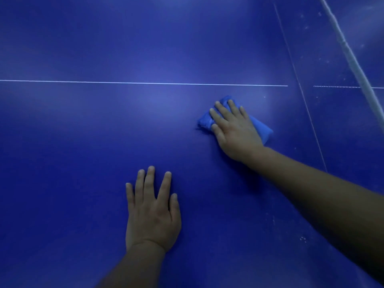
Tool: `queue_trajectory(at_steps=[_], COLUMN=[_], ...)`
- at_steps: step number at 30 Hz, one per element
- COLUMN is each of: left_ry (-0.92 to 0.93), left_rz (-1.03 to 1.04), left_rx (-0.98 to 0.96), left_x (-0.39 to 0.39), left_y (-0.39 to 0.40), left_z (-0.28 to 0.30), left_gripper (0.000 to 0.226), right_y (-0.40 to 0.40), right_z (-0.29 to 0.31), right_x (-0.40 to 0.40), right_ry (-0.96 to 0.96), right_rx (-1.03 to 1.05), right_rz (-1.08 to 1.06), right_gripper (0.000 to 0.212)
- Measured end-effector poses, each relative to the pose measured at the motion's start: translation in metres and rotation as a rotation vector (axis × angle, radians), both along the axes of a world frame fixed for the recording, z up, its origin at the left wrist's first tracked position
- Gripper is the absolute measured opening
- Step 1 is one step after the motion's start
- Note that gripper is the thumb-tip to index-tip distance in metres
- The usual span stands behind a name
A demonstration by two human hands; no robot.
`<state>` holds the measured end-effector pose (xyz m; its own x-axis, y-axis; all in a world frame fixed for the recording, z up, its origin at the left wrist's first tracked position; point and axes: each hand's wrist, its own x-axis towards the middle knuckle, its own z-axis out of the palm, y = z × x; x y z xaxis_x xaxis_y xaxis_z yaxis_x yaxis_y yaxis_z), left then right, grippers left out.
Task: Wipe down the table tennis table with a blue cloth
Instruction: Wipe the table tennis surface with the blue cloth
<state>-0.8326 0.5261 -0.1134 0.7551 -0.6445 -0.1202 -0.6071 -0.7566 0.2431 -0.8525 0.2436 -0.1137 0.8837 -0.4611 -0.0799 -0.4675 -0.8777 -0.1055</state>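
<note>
**Wiping stroke in hand, right half of the table surface**

My right hand (234,129) lies palm-down on the blue cloth (262,132), fingers straight and spread, pressing it flat to the table (83,132). The fingers do not curl round the cloth; it is held by downward pressure only. The cloth is bunched into a thick pad, showing past my fingertips and on both sides of the hand.

My left hand (152,210) rests flat on the bare table nearer to me, fingers extended, holding nothing. I judge that it serves as a brace while I lean over the surface.

Position of the cloth: on the near side of the white line (145,83) that crosses the table from left to right, toward the right-hand end of that line. Right of the cloth a thin seam (301,88) runs away from me, and beyond it a pale band (351,57) runs diagonally; I cannot tell whether this band is an edge marking or the net.

Step in hand: the wiping stroke itself, cloth in contact with the surface.

Condition of the surface: pale specks and smears show right of the seam and at the near right of the table. I judge those areas not yet wiped.

Next move: keep the palm pressure even, carry the cloth across the seam toward the specked area, and shift the bracing hand as reach requires.

Markings: no brand, label or legible writing shows on the table or the cloth.
</note>
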Motion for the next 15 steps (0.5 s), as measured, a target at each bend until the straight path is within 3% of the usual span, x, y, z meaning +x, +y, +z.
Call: queue_trajectory(at_steps=[4,8,12,15], left_ry=[-0.048,-0.053,-0.031,-0.019], left_rz=[-0.02,-0.019,-0.025,-0.022], left_rx=[-0.03,-0.042,-0.032,0.001], left_x=[0.0,0.0,0.0,0.001], left_y=[0.001,0.001,0.002,0.001], left_z=[-0.003,-0.004,-0.004,-0.004], left_gripper=[0.058,0.058,0.058,0.059], right_y=[0.056,0.022,-0.049,-0.046], right_z=[-0.008,0.0,-0.001,0.004], right_x=[0.039,0.092,0.019,-0.036], right_ry=[-0.066,-0.021,-0.02,-0.029], right_rx=[0.052,-0.011,-0.099,-0.019], right_rz=[0.05,-0.015,-0.424,-0.664], right_gripper=[0.055,0.052,0.051,0.053])
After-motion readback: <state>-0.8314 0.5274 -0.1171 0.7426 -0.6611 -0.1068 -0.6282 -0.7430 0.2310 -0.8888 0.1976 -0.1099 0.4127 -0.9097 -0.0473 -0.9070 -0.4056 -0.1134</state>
